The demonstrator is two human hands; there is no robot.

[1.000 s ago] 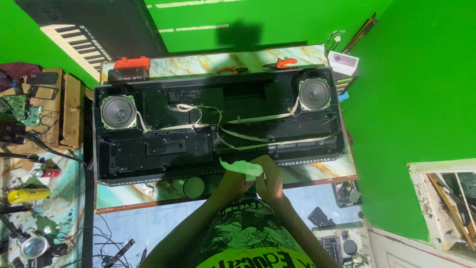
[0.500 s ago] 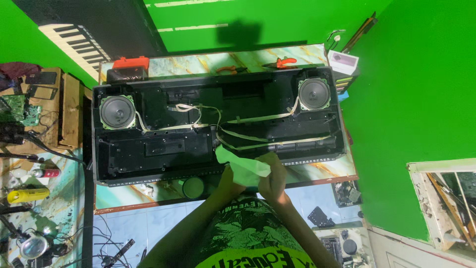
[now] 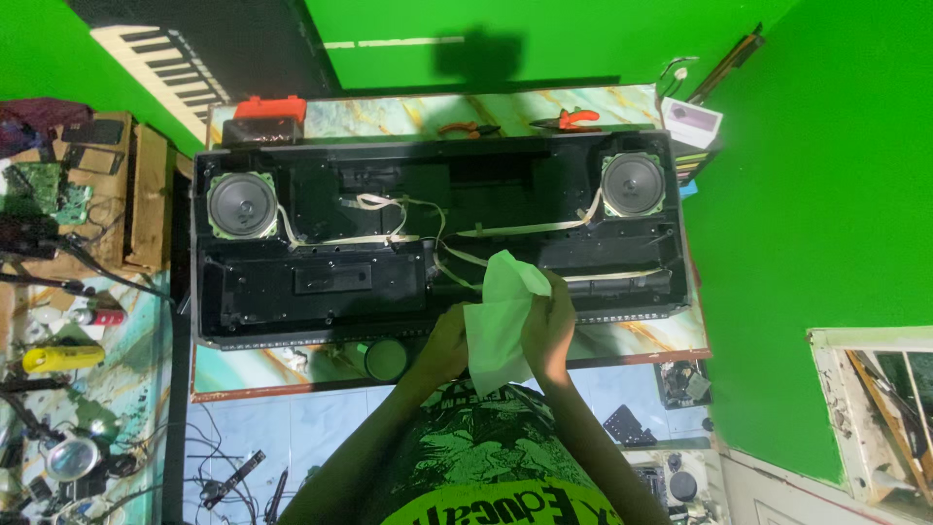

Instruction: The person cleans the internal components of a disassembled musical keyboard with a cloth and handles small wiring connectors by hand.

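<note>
Head view showed an opened black keyboard casing (image 3: 321,282) lying across the marble-patterned table (image 3: 408,115), with a round speaker (image 3: 243,205) at its left end and another speaker (image 3: 633,185) at its right end, pale ribbon cables (image 3: 530,230) running between them. At the casing's near edge, right of middle, a pale green cloth (image 3: 501,321) stood spread between both hands. The left hand (image 3: 445,342) gripped its left edge; the right hand (image 3: 550,326) pinched its right edge. Orange-handled pliers (image 3: 573,120) lay at the far edge, and a small round dark green container (image 3: 386,359) sat just left of the hands.
</note>
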